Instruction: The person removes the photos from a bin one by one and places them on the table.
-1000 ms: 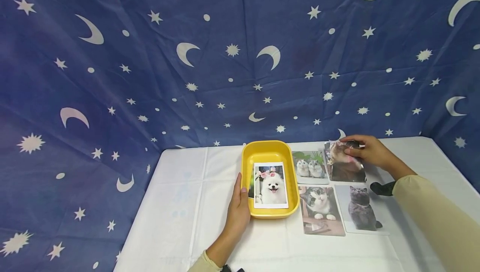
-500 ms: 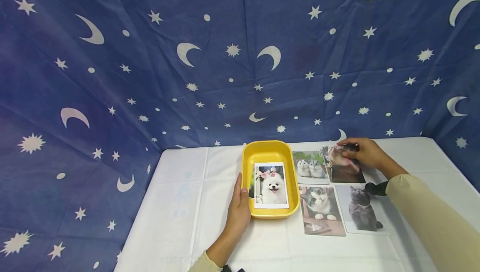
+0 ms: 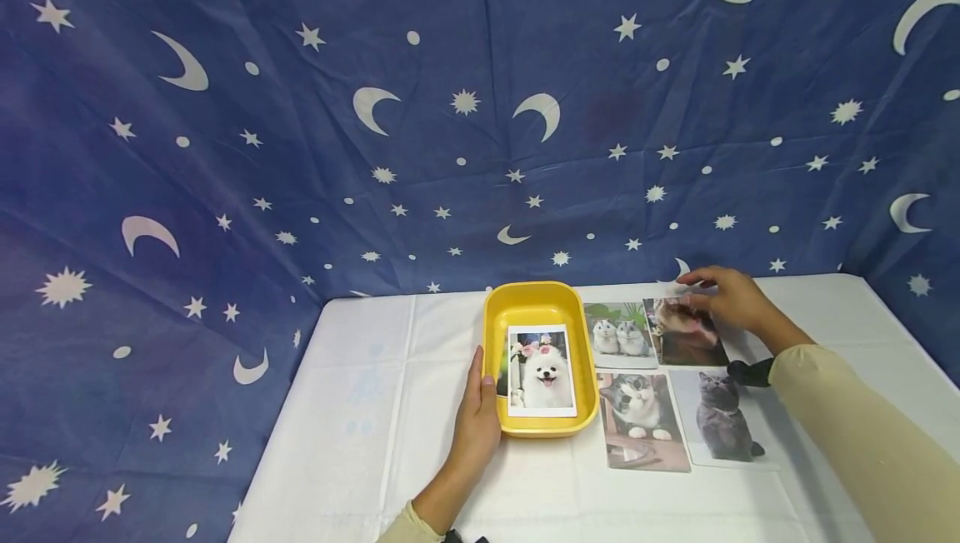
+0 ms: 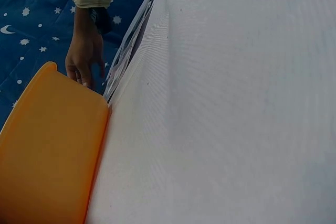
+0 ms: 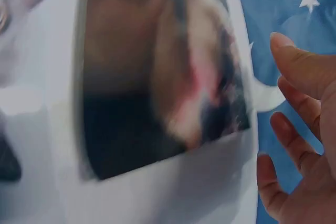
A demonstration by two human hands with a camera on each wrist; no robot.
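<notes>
1. Blue star-and-moon cloth (image 3: 450,43) (creased) hangs beyond the white surface (image 3: 360,443).
2. Left hand (image 3: 476,426) grips the yellow tray (image 3: 534,306) by its left rim.
3. Right hand (image 3: 731,300), fingers loosely spread, is beside the dark photo card (image 3: 686,345), right of the tray.

Smooth plastic tray (image 3: 534,301), cloth backdrop (image 3: 315,151) (creased, matt)

And the dark photo card (image 5: 142,108) comes out badly blurred, perhaps a furry animal! To its right, the right hand (image 5: 307,158), fingers parted, a gap between them and the card; starry blue cloth (image 5: 281,3) right of it too, grey-eared animal picture (image 5: 18,3) left, white worktop (image 5: 163,198) below.
</notes>
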